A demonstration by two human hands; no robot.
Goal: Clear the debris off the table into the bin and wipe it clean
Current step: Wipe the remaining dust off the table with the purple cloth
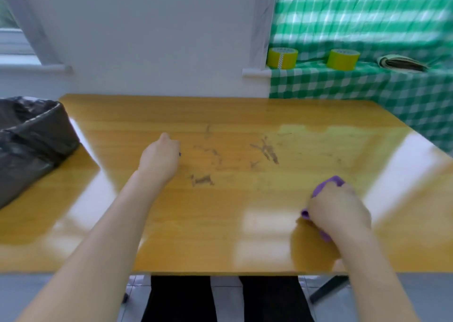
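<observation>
Near the bottom right of the frame, your right hand (340, 211) has its grip clamped on a purple cloth (329, 183), which is pressed flat on the tabletop (220, 236). That looks like the wiping step.

Your left hand (159, 158) sits a bit left of the middle. Its fingers curl away from the camera. A tiny dark tip pokes out beside it, but you cannot tell if that grip holds anything.

The dark marks (267, 150) lie up and to the left of the cloth, between your two hands. They spread in a band from left to right. The left hand is nearer to them, but the right hand has the cloth, so the cloth likely needs to go up and left.

The bin (31, 135), with its black bag, stands at the left edge of the frame, well away from the cloth.
</observation>
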